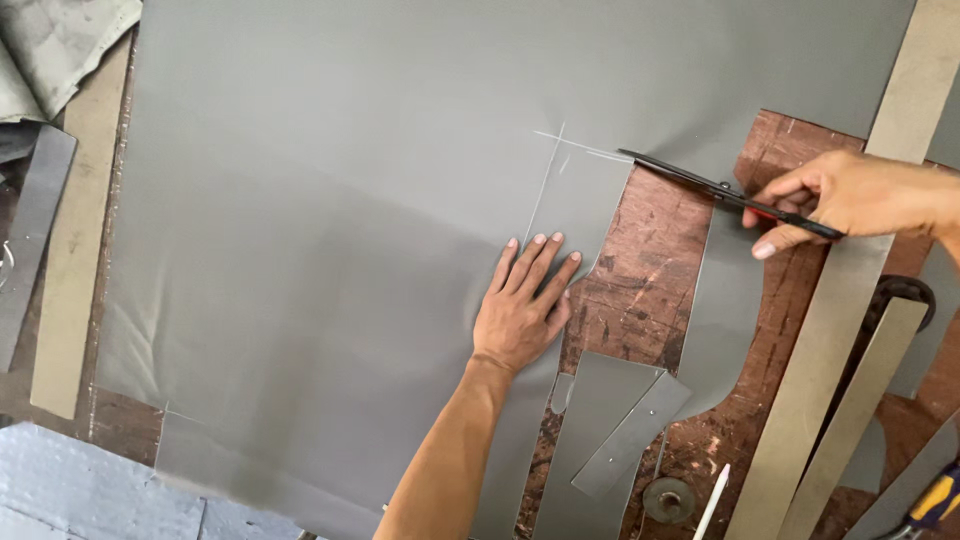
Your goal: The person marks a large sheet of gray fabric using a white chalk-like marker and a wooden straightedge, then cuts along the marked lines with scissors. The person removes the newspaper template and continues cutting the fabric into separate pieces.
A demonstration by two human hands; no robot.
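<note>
Down on the scarred brown table (640,290), seen from the head view: big sheet of grey fabric (330,230) spread flat over most of the top, with thin white chalk lines (548,180) marking a narrow strip near its right edge

Left hand (522,305) lying palm down on that strip, fingers (540,262) stretched out and close together, pressing the cloth flat just beside the chalk line, gripping nothing

Right hand (850,200) wrapped around the handles of black scissors (700,180), thumb and fingers curled through them, blades pointing left with the tips right at the fabric's edge near the chalk corner. Hard to say whether the blades are parted or closed from this angle, look nearly together

Progress-wise, looks somewhere in the middle: right edge of the sheet already cut into a curved outline, a loose grey piece (725,300) lying apart on the bare wood, more cut bits (600,420) stacked lower down. Marked strip under the left hand not cut free yet, so that bit left, going by the chalk

Around it: long grey-beige strips (830,380) leaning across the right side, a white chalk stick (712,500) near the bottom, a small round metal disc (668,497) beside it, and a yellow-handled tool (935,500) poking in at the corner
</note>
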